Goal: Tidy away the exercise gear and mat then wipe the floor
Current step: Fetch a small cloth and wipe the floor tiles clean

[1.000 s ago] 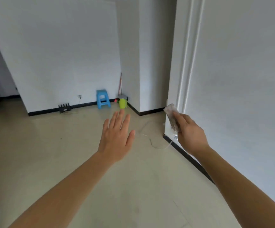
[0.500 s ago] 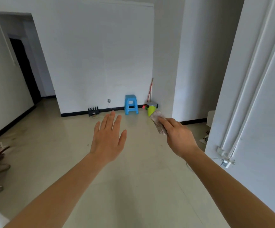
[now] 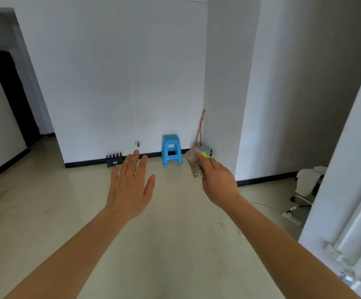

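Note:
My right hand (image 3: pixel 217 181) is stretched out in front of me at chest height, closed on a small crumpled grey-brown cloth (image 3: pixel 195 164) that sticks up past the fingers. My left hand (image 3: pixel 129 187) is held out beside it, palm down, fingers spread and holding nothing. Both hover over the pale tiled floor (image 3: pixel 168 244). No mat or exercise gear can be seen.
A blue plastic stool (image 3: pixel 171 149) stands against the far white wall, with a black rack (image 3: pixel 114 159) to its left and a mop stick (image 3: pixel 200 128) and bucket (image 3: pixel 205 151) in the corner. A white door (image 3: pixel 352 190) is close on my right. White items and a power strip (image 3: pixel 293 219) lie at right. A dark doorway (image 3: pixel 11 91) opens at left.
The view has swung left, away from the door towards the open room. Both hands stay raised; the right hand still holds the cloth.

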Tool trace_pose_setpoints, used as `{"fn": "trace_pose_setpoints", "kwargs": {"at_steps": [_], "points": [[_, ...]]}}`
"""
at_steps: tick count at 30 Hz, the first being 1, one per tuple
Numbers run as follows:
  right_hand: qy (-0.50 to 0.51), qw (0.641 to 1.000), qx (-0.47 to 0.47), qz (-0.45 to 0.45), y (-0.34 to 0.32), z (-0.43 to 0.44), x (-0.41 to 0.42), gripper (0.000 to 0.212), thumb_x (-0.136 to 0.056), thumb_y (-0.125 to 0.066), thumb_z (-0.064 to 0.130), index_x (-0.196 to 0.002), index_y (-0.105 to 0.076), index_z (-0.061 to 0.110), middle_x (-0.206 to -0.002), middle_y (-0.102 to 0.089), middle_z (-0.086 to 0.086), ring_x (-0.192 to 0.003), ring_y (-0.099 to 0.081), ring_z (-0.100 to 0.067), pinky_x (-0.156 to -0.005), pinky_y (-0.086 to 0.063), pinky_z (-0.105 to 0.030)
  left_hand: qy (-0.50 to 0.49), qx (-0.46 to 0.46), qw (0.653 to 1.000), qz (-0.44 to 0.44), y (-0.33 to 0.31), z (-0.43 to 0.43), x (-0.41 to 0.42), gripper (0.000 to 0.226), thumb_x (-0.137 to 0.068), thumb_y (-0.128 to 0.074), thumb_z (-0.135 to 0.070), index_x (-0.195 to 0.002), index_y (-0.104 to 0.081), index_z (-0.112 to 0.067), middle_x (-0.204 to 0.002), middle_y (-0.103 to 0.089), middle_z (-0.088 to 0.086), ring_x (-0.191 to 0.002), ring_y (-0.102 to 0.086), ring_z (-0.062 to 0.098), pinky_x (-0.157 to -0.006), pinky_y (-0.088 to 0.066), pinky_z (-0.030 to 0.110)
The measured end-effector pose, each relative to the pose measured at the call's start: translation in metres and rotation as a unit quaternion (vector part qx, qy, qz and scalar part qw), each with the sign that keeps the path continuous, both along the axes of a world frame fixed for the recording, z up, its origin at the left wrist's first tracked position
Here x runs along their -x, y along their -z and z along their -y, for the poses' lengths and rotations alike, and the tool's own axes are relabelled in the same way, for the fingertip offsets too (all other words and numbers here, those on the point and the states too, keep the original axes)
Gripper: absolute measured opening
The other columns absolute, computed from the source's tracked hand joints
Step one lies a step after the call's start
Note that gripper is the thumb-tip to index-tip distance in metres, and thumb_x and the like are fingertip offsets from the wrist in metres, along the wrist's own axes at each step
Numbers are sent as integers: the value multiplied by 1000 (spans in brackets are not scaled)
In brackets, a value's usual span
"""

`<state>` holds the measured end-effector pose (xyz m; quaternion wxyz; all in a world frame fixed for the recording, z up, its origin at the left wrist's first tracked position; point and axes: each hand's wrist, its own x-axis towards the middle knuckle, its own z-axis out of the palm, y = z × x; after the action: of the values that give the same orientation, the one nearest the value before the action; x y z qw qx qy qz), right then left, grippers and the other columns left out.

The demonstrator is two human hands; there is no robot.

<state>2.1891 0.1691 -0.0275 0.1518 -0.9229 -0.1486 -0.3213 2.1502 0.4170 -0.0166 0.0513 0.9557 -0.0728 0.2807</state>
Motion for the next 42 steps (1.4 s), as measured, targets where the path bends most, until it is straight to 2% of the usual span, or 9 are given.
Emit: {"fn": "trace_pose_setpoints", "kwargs": {"at_steps": [3, 6, 11, 16, 23, 28, 35, 39, 42], "points": [[-20, 1000, 8, -7, 2, -47, -103, 69, -89, -53, 1, -153, -34, 18, -125, -62, -12, -94, -62, -33, -74, -52, -42, -14, -7, 1000, 8, 7, -39, -93, 69, -97, -15, -50, -152, -30, -11, -160, -24, 13, -147, -25, 29, -117, -27, 51], [-26, 999, 24, 1, 15, -89, -207, 66, -88, -54, 0, -151, -38, 13, -117, -65, -14, -89, -63, -34, -74, -52, -43, -20, -9, 1000, 8, 20, -79, -196, 70, -96, -15, -50, -150, -34, -10, -159, -26, 13, -146, -27, 30, -115, -30, 53], [3, 1000, 22, -11, 22, -128, -371, 69, -84, -58, -4, -148, -42, 14, -110, -67, -13, -79, -64, -30, -66, -55, -42, -2, -17, 1000, -9, 19, -130, -366, 70, -96, -14, -50, -150, -34, -10, -160, -25, 13, -147, -27, 31, -115, -29, 54], [47, 999, 13, -21, 8, -122, -511, 65, -88, -56, -1, -149, -42, 15, -119, -65, -11, -88, -65, -30, -66, -55, -41, 37, -15, 999, -27, 5, -135, -534, 74, -94, -8, -53, -153, -27, -13, -162, -17, 11, -150, -18, 28, -118, -23, 52], [79, 997, -13, -2, 41, -78, -733, 57, -92, -58, 6, -147, -45, 14, -120, -65, -11, -90, -64, -33, -68, -38, -28, 46, -17, 998, -28, 43, -100, -763, 80, -90, 4, -55, -155, -20, -15, -164, -9, 7, -151, -10, 24, -121, -15, 49], [64, 997, -14, -28, 44, -52, -913, 48, -93, -60, 8, -140, -53, 12, -116, -68, -12, -90, -66, -32, -71, -48, -33, 32, -35, 998, -45, 43, -79, -939, 83, -88, 7, -56, -156, -17, -15, -164, -7, 7, -152, -9, 24, -121, -12, 50], [32, 996, -33, -79, 21, -83, -1136, 39, -101, -52, 29, -140, -49, 23, -118, -65, -2, -102, -62, -24, -85, -53, -41, 13, -41, 999, -34, 25, -105, -1140, 70, -97, -11, -51, -151, -32, -12, -160, -24, 12, -147, -26, 30, -116, -24, 53], [13, 997, -23, -78, 36, -113, -1263, 30, -102, -48, 32, -131, -56, 27, -105, -68, 2, -91, -63, -20, -76, -52, -37, -4, -29, 999, -42, 48, -132, -1261, 76, -93, 0, -54, -156, -18, -17, -164, -9, 8, -151, -12, 25, -120, -13, 49], [19, 996, -7, -90, 49, -132, -1355, 31, -103, -48, 37, -131, -57, 27, -105, -70, 3, -93, -65, -20, -75, -50, -34, -4, -31, 998, -51, 64, -152, -1353, 71, -96, 0, -53, -157, -9, -18, -165, 0, 6, -152, -3, 23, -121, -7, 47]]}}
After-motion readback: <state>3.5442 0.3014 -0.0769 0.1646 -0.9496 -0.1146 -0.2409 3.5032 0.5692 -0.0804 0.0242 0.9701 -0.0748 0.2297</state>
